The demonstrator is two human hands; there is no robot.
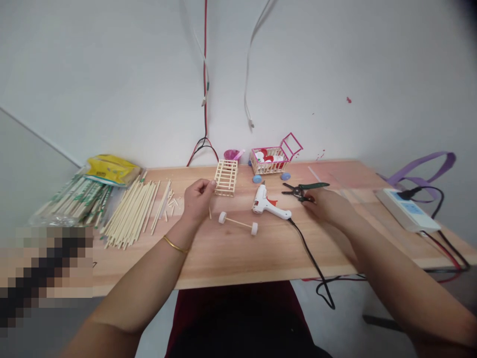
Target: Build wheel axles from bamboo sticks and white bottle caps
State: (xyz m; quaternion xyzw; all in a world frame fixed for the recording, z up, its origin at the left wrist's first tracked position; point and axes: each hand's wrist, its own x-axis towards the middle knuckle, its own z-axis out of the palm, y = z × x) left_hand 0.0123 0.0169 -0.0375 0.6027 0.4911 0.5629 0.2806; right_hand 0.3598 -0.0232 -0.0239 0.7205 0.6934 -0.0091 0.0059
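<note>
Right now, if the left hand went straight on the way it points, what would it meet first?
The left hand would most likely meet the small slatted basket of pale wooden sticks just beyond it; whether the two touch is unclear from this view.

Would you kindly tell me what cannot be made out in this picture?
In the head view:
Left hand: its palm and any grip, hidden by the hand itself.
Right hand: its hold on the pliers, hidden likewise.
Yellow packet: its lettering, too small and blurred.
Lower left: whatever lies behind the pixel blocks.
</note>
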